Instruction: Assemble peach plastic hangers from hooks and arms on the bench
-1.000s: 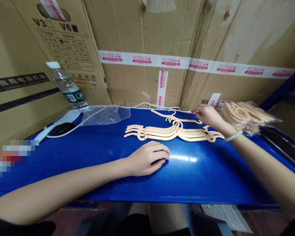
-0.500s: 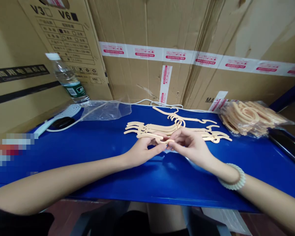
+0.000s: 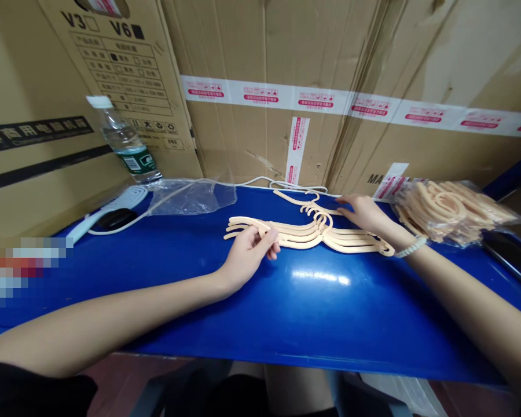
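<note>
In my left hand [image 3: 254, 246] is a curved, peach-coloured plastic hanger piece [image 3: 243, 221], pinched between thumb and fingers over the left end of a row of hangers. Those peach plastic hangers [image 3: 301, 244] lie overlapped on the blue table, their hooks bunched in the middle. My right hand [image 3: 367, 214] reaches over their right side towards the back, thumb and fingers apart. Its fingertips are beside the right arm of another hanger [image 3: 293, 198] lying behind the row; whether they touch it I cannot tell.
Clear bags of peach plastic parts [image 3: 451, 208] lie at the back right, near a dark flat device [image 3: 512, 260]. On the left are a water bottle [image 3: 132, 147], a crumpled plastic bag [image 3: 195, 197], a pale brush-like object [image 3: 128, 200] and a white cable [image 3: 260, 180]. Cardboard boxes [image 3: 252, 133] wall the back.
My right hand has let go of the small piece both hands held and moved right and back towards the rear hanger. My left hand still holds its piece, slightly further left.
</note>
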The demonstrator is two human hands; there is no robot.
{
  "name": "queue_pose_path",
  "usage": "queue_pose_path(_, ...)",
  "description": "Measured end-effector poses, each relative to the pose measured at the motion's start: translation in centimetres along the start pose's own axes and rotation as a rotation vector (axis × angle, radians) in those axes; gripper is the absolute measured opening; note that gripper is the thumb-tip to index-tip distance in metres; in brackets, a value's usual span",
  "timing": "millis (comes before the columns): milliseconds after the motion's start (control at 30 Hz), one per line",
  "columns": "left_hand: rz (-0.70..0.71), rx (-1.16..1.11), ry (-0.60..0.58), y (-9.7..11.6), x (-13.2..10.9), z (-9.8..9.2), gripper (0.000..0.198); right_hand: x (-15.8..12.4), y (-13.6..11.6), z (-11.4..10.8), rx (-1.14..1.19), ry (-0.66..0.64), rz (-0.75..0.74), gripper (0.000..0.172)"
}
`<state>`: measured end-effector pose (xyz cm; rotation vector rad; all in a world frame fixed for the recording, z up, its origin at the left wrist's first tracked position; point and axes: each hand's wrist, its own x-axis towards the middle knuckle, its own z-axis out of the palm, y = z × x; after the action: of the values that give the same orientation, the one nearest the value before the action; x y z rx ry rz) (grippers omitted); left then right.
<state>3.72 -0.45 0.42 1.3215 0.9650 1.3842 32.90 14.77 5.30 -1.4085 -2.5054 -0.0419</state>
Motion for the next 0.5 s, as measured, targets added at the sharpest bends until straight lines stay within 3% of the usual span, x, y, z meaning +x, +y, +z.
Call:
queue_pose_path(200,-0.048,-0.004,0.102,0.6,0.2,-0.2,0.037,0.9,1.0,0.1,0.055,-0.114,-0.030,0.016)
queue_pose_path(367,-0.066,-0.041,0.121,0.7,0.2,-0.2,0.034,0.0,0.8,-3.2,0.261,-0.195,-0.012,0.030)
queue_pose_path(500,-0.059,-0.068,0.130,0.7,0.4,-0.3,0.030,-2.3,-0.4,-5.9,0.305,-0.081,-0.028,0.045)
